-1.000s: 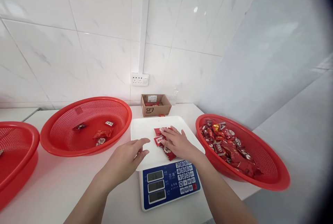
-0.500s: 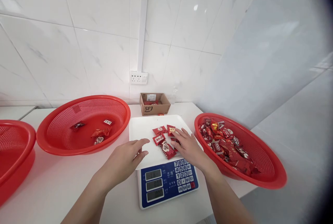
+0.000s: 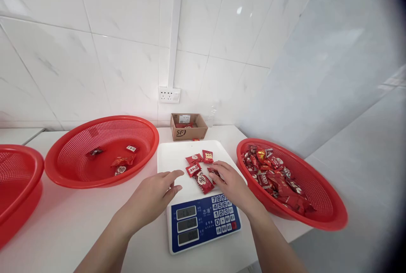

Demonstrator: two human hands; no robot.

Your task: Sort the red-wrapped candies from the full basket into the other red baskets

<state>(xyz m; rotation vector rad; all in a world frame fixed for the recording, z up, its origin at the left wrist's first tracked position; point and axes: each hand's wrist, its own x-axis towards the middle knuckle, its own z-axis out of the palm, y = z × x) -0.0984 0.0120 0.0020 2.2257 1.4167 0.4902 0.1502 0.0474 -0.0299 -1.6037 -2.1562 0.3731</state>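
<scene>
Over the left part of the white scale pan (image 3: 168, 154), my left hand (image 3: 155, 194) is held with thumb and index finger apart and nothing between them. My right hand (image 3: 233, 186) is at the pan's right side, its bent fingers apart around a dark red wrapped candy (image 3: 213, 174) that they partly cover. Whether the fingers grip it is hard to see. Beside it lie a larger red candy packet (image 3: 203, 182), a small red candy with a white label (image 3: 193, 169), a red packet (image 3: 194, 158) and a red candy with gold lettering (image 3: 207, 156).
The scale's blue panel (image 3: 207, 213) faces me. A red basket (image 3: 330, 220) heaped with candies stands to the right. Another red basket (image 3: 63, 171) with several candies is at left, beside a third red basket (image 3: 22, 192). A cardboard box (image 3: 193, 134) sits behind the scale.
My right hand has drawn back slightly from the gold-lettered candy, and its fingers have bent in around the dark red candy. The gold-lettered candy has shifted slightly. My left hand is almost still.
</scene>
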